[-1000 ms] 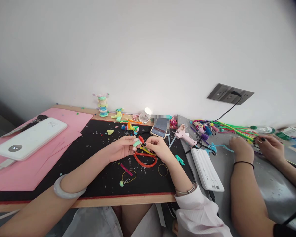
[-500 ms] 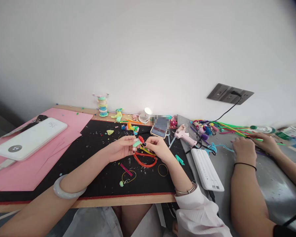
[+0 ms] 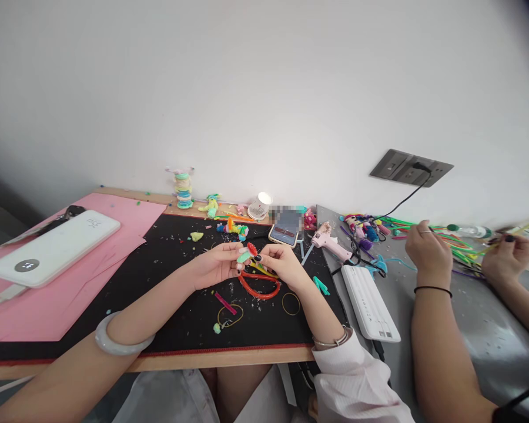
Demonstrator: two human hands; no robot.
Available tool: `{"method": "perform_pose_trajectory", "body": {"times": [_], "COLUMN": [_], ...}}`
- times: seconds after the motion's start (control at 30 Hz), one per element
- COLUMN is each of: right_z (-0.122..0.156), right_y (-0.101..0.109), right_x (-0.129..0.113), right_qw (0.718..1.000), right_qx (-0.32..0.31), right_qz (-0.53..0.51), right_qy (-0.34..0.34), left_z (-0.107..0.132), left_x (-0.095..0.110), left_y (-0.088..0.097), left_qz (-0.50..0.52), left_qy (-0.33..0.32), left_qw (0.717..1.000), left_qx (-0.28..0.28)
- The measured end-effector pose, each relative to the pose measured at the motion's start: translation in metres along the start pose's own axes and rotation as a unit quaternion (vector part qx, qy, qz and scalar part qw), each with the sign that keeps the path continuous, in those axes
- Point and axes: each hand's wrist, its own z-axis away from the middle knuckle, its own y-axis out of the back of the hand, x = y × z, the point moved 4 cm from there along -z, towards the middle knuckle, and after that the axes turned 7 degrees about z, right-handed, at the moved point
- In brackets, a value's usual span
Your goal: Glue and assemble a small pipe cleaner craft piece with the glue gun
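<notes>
A small two-coloured piece (image 3: 244, 257) sits between the person's hands above the middle of the black mat (image 3: 167, 317); it has a pale green, rounded, fuzzy-looking body and a bright red end with a ragged edge. The left hand (image 3: 218, 265) pinches the green body between thumb and fingers, while the right hand (image 3: 283, 264) has its fingertips closed at the red end; whether they grip it or only touch it cannot be told. Just below on the near side lies a smooth red-orange loop (image 3: 263, 296), and left of that a flat magenta strip (image 3: 225, 303) crosses a thin tan ring (image 3: 233, 321). Farther out, a glossy phone (image 3: 284, 229) lies on the far side, a pink glue gun (image 3: 332, 242) to the right, and smooth pink paper (image 3: 130, 210) to the left.
</notes>
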Motion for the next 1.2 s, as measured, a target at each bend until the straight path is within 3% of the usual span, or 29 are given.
{"method": "perform_pose_trajectory", "body": {"times": [1.2], "right_z": [0.0004], "right_y": [0.0001], "right_x": [-0.0001], "right_qw": [1.000], "right_qx": [0.003], "right_qz": [0.014], "right_qy": [-0.004], "left_z": [0.0009], "left_x": [0.0003], "left_y": [-0.0037], "left_qz": [0.004], "left_qy": [0.000], "left_qw": [1.000], "left_qx": [0.016]}}
